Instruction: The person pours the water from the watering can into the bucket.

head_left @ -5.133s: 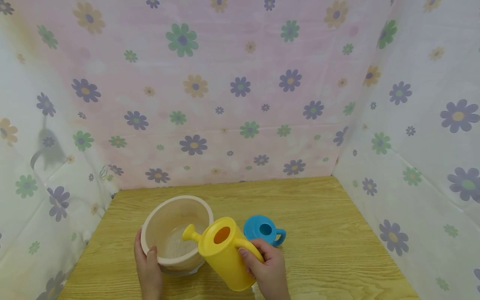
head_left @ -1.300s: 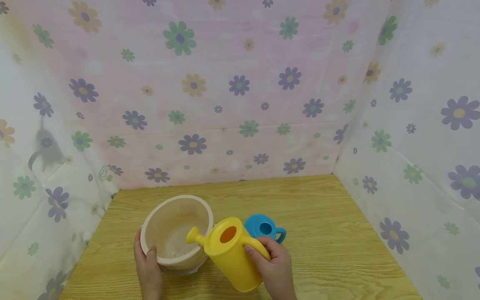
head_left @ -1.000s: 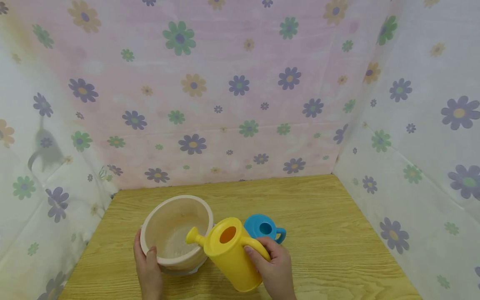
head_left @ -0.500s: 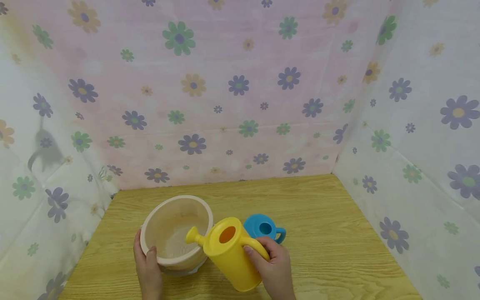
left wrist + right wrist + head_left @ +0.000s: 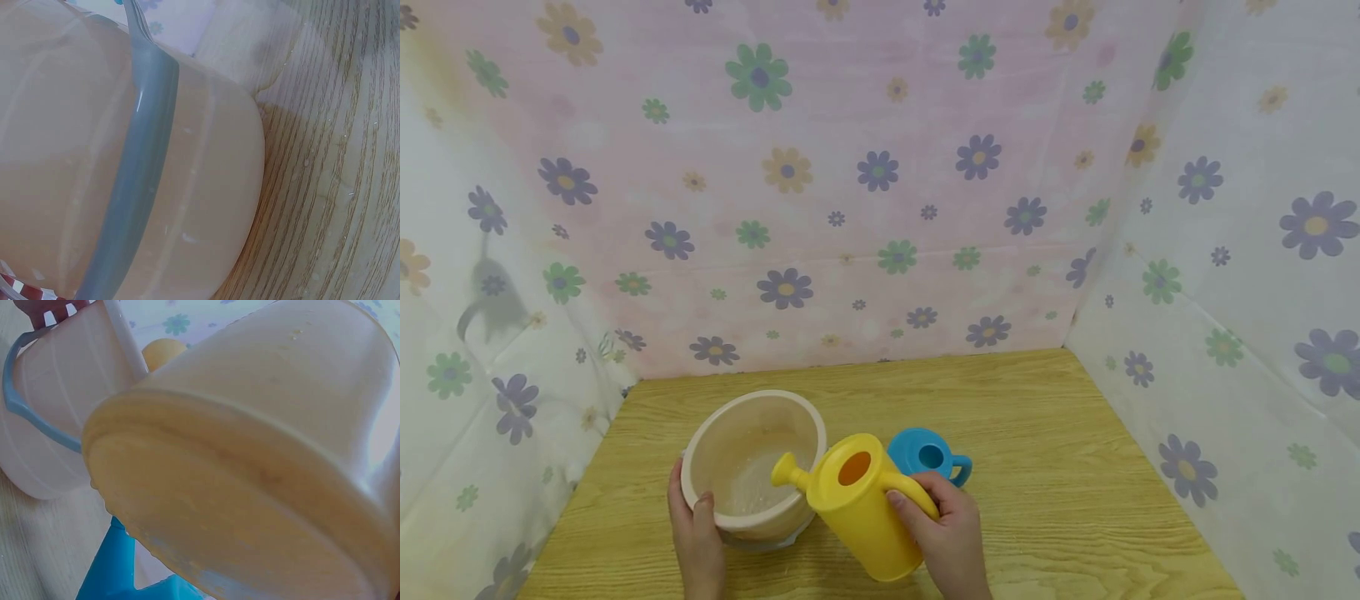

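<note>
My left hand [image 5: 697,533] grips the left side of a beige bucket [image 5: 752,525], with the thumb at the rim. The bucket is tilted and has a little water inside. A grey bail handle [image 5: 140,169] lies against its side in the left wrist view. My right hand [image 5: 953,533] holds a yellow watering can [image 5: 865,529] by its handle. The can leans left, its spout reaching over the bucket's right rim. In the right wrist view the can's wet base [image 5: 231,500] hides much of the scene. Behind it stands a small blue watering can [image 5: 910,450], untouched.
All of this is on a wood-grain table [image 5: 1037,467], with water drops [image 5: 344,190] beside the bucket in the left wrist view. Flower-printed sheets [image 5: 880,275] enclose the back and both sides.
Compared with about five seconds ago, the yellow watering can and my right hand are slightly farther right. Over the last second, both hands have stayed nearly still while the water's surface in the bucket varies.
</note>
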A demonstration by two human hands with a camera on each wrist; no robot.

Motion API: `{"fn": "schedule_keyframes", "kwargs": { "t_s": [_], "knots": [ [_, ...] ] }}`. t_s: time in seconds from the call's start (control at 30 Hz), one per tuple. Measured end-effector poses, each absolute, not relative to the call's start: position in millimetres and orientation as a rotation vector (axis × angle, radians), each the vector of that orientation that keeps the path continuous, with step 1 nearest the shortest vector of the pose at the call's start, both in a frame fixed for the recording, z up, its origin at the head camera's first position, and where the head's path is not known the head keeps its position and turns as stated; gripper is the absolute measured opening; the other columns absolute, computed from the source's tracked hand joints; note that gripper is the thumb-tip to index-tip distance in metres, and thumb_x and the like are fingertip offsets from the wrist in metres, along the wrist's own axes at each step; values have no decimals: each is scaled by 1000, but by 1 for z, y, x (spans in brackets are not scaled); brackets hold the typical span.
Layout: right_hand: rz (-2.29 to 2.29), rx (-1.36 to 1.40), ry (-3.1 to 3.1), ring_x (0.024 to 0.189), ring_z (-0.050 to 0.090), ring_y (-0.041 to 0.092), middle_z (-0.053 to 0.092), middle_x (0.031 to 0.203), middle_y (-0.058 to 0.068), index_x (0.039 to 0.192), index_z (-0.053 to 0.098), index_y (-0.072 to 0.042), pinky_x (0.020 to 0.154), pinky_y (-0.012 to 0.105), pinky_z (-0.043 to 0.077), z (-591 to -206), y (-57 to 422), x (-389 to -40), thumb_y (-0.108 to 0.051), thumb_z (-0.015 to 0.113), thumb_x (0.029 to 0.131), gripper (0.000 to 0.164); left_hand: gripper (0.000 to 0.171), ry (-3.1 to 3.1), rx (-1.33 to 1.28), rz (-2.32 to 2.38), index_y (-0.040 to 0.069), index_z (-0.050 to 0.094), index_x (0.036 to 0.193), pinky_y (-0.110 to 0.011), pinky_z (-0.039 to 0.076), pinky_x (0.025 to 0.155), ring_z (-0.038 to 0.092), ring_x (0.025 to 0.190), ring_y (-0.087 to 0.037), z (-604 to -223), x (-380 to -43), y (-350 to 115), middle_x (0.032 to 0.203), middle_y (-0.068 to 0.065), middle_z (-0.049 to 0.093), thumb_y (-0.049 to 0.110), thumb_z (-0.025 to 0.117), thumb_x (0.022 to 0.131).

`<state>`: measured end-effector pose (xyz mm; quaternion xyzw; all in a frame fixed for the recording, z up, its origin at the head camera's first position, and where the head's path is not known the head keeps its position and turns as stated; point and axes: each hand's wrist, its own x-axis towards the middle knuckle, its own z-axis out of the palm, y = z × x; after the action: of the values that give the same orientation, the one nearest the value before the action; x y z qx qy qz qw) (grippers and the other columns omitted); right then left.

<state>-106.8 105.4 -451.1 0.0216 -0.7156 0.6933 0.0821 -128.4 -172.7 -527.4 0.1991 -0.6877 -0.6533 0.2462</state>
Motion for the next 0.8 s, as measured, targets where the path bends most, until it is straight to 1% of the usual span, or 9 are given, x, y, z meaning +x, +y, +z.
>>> {"fn": "schedule_keyframes", "kwargs": {
  "t_s": [0.17, 0.37, 0.53, 0.8],
  "knots": [
    [2067, 71, -2133, 65, 55, 18, 62, 78, 3, 85, 64, -12, 58, 30, 51, -451, 105, -107, -27, 70, 75, 19, 54, -1874, 540, -1784, 30, 19, 142, -45, 21, 104, 21, 128, -20, -527, -128, -173, 146, 5, 19, 13, 33, 92],
    [2062, 83, -2121, 64, 55, 18, 62, 78, 3, 84, 64, -12, 57, 30, 51, -451, 105, -107, -26, 70, 75, 18, 54, -1874, 544, -1778, 35, 21, 140, -43, 21, 104, 22, 127, -19, -527, -129, -173, 145, 6, 20, 13, 33, 92],
    [2059, 92, -2116, 64, 55, 18, 62, 78, 3, 84, 64, -12, 57, 30, 51, -453, 105, -107, -25, 70, 76, 17, 54, -1880, 541, -1766, 30, 20, 141, -42, 21, 105, 23, 127, -18, -527, -129, -173, 145, 6, 20, 13, 33, 92],
    [2032, 104, -2132, 64, 55, 18, 62, 78, 2, 84, 64, -13, 57, 30, 52, -453, 105, -107, -27, 69, 76, 17, 54, -1873, 522, -1764, 29, 20, 141, -38, 20, 105, 22, 127, -17, -528, -128, -173, 145, 5, 21, 12, 33, 91]
  ]
}}
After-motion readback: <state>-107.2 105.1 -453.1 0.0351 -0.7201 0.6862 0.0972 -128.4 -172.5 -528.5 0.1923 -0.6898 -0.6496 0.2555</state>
